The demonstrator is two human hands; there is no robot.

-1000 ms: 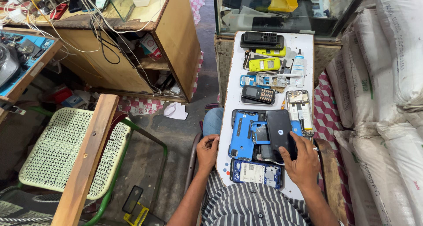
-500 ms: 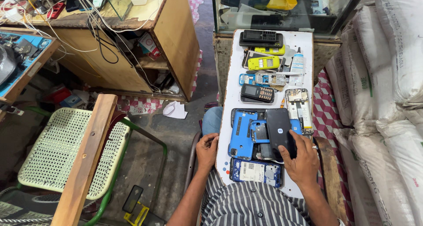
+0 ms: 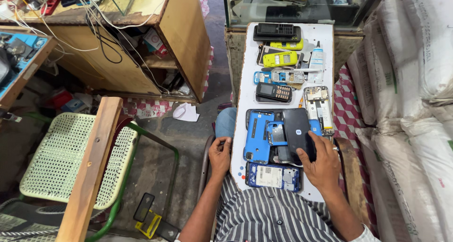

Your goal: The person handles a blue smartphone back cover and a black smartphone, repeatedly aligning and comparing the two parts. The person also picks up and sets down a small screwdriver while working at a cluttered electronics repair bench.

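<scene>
Black phone back cover (image 3: 298,132) under right hand (image 3: 322,162) fingertips, grip spread; left hand (image 3: 220,153) curled on white board (image 3: 245,88) edge.

Narrow white table (image 3: 246,86), running lengthwise away from the body. At the far end, a black keypad phone (image 3: 277,32), two yellow handsets (image 3: 280,59) and a small white bottle (image 3: 316,59). Mid-length, a dark keypad phone (image 3: 274,92) and a bare circuit board (image 3: 318,109). Nearest, blue phone frames (image 3: 258,137) (overlapping a black back cover (image 3: 298,133)) and an opened blue handset (image 3: 272,176).
</scene>
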